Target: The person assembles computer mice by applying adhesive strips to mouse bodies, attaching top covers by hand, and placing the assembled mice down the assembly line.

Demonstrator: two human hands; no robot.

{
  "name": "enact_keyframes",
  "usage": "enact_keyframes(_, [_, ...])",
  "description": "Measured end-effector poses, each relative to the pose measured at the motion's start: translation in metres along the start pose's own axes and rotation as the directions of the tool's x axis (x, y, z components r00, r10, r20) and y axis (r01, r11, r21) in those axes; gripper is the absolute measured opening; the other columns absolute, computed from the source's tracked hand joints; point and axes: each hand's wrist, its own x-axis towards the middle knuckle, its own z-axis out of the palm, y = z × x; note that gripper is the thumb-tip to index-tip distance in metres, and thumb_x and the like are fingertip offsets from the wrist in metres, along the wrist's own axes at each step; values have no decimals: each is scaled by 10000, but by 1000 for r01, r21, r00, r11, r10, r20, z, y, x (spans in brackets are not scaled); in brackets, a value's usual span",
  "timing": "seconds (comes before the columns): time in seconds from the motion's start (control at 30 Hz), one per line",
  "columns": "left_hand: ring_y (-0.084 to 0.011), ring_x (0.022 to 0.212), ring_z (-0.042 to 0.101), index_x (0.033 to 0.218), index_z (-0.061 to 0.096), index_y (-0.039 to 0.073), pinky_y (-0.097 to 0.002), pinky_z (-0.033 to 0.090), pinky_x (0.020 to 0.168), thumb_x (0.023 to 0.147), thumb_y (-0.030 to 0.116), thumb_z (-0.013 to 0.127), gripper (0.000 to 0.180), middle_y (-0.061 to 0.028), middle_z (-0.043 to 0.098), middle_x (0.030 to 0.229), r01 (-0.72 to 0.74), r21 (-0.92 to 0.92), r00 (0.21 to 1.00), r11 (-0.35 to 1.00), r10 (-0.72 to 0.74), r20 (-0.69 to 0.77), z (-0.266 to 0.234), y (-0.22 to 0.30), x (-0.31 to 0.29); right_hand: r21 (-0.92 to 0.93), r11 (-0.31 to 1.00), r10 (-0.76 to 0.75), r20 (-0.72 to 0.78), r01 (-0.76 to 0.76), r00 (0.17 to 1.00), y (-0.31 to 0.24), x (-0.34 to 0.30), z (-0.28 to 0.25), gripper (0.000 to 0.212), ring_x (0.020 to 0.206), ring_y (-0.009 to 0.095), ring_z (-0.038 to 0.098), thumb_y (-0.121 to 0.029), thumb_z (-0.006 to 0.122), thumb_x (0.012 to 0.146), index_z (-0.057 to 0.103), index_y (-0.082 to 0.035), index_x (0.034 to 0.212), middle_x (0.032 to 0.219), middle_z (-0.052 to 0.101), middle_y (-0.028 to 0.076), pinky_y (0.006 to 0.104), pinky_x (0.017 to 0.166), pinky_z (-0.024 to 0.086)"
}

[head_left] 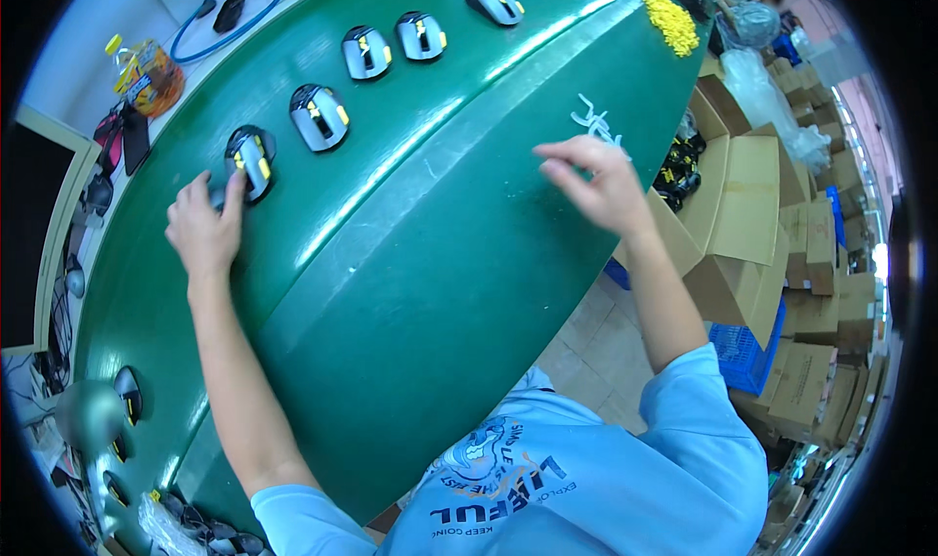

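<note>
My left hand (205, 226) rests on the green tabletop, thumb and fingers apart, right beside the nearest computer mouse (254, 157). The thumb tip comes up against that mouse's lower edge, and a small greyish patch shows between thumb and fingers, too blurred to name. The mouse is black and grey with yellow side accents. Over the right part of the table hovers my right hand (601, 187), its thumb and index tips brought close in a pinch; whether anything is between them cannot be made out. Just beyond it lie several thin white strips (592, 118).
More mice (319, 118) line the table toward the back. A yellow pile of small parts (672, 24) lies far right. An open cardboard box (735, 199) with dark items stands beyond the right edge. A drink bottle (147, 75) and a monitor (44, 234) are on the left.
</note>
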Motion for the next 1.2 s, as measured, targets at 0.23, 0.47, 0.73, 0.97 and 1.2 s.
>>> enact_keyframes(0.23, [-417, 1300, 628, 1289, 774, 99, -591, 468, 1081, 920, 799, 610, 808, -200, 715, 1347, 166, 141, 986, 976, -166, -16, -41, -31, -4, -497, 867, -40, 9, 39, 999, 92, 33, -37, 229, 942, 359, 695, -214, 764, 972, 798, -65, 1143, 970, 725, 131, 455, 851, 555])
enact_keyframes(0.47, [-390, 1226, 613, 1210, 736, 18, -582, 430, 1040, 834, 784, 712, 854, -225, 720, 1227, 83, 141, 996, 987, -86, 11, -19, 73, 3, -398, 913, 17, 253, 88, 967, 93, 64, -51, 115, 942, 408, 671, -101, 684, 999, 654, 8, 1015, 962, 695, 184, 482, 854, 537])
enact_keyframes(0.73, [-361, 1059, 620, 1422, 589, -24, -463, 463, 987, 785, 378, 850, 797, -193, 667, 1134, -274, -429, 946, 861, 321, 42, -83, 53, -118, 342, 940, -63, 115, 20, 991, -45, 50, 3, 233, 782, 148, 575, -34, 652, 1033, 688, -1, 1261, 886, 599, 66, 270, 719, 466])
enact_keyframes(0.97, [-328, 994, 587, 1423, 598, -11, -472, 434, 938, 689, 269, 897, 840, -134, 608, 1094, -247, -431, 960, 868, 280, 14, -93, 61, -242, 677, 696, -498, 214, 240, 840, -156, 34, 123, 150, 711, 149, 631, 16, 795, 907, 808, -25, 1051, 877, 732, 73, 272, 598, 479])
enact_keyframes(1.2, [-321, 1025, 557, 1518, 557, 55, -462, 421, 913, 687, 260, 920, 929, -118, 584, 1134, -153, -504, 987, 850, 157, -35, -78, 59, -268, 578, 776, -472, 268, 252, 840, -157, -19, 161, 179, 728, 170, 651, -8, 876, 839, 799, -37, 998, 901, 759, 72, 303, 588, 496])
